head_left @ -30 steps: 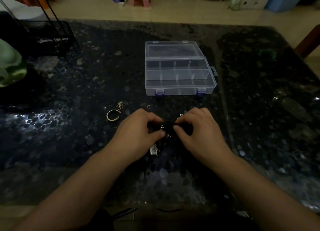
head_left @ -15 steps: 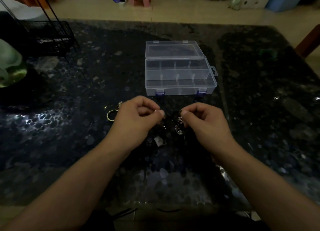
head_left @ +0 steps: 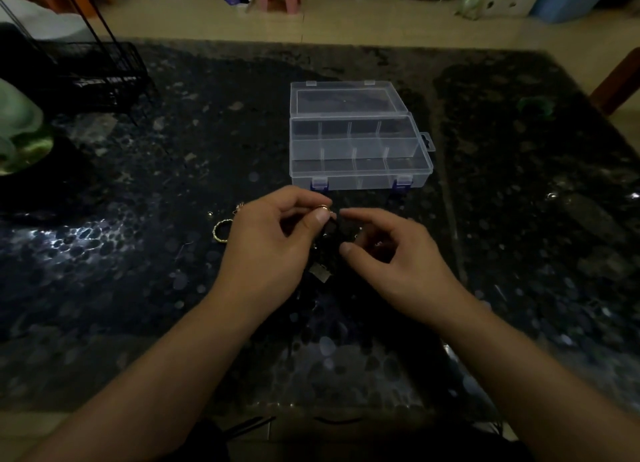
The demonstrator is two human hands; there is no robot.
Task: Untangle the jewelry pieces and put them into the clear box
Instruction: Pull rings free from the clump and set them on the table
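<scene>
Before the open clear box [head_left: 360,149], left hand [head_left: 273,243] pinches a small ring [head_left: 322,208]; right hand [head_left: 394,253] loosely curled, gold bracelet [head_left: 221,231] nearby.

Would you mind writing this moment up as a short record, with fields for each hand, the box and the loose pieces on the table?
left hand: pinches a small gold ring between thumb and forefinger
right hand: fingers curled by the dark tangle; its grip is unclear
clear box: open, lid laid back, compartments look empty
loose pieces: gold bracelet left of the left hand, silver clasp between the hands
table: dark, speckled
</scene>
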